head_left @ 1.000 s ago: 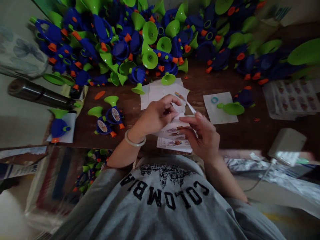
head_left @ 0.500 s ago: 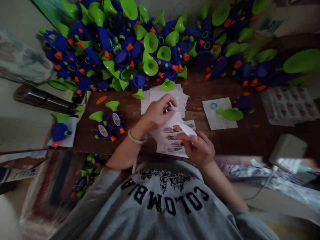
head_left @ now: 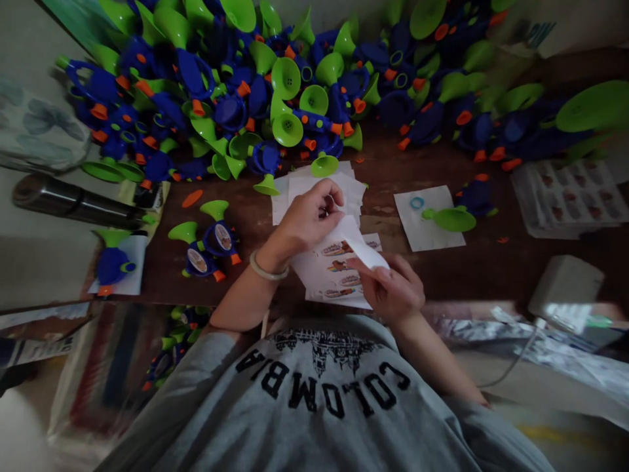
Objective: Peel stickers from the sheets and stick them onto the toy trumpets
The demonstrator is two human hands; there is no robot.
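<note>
My left hand (head_left: 314, 213) pinches the top of a white sticker sheet (head_left: 361, 249), thumb against fingertips. At the sheet's lower right corner, my right hand (head_left: 396, 288) grips the paper, which bends up between both hands. Beneath it lie printed sticker sheets (head_left: 339, 288) with small oval cartoon pictures. More white paper sheets (head_left: 289, 196) are stacked just beyond my left hand. To the left, two blue toy trumpets (head_left: 216, 239) with green bells and orange mouthpieces carry oval stickers.
A large heap of toy trumpets (head_left: 287, 128) fills the table's back. At left lies a dark metal flask (head_left: 73, 200). On the right are a paper with a teal ring (head_left: 417, 202), stacked sticker sheets (head_left: 572, 196) and a white box-shaped device (head_left: 565, 295) with a cable.
Both hands keep hold of the sheet, and its free edge has bent up slightly more. The view has shifted a little, moving the background mostly left and up.
</note>
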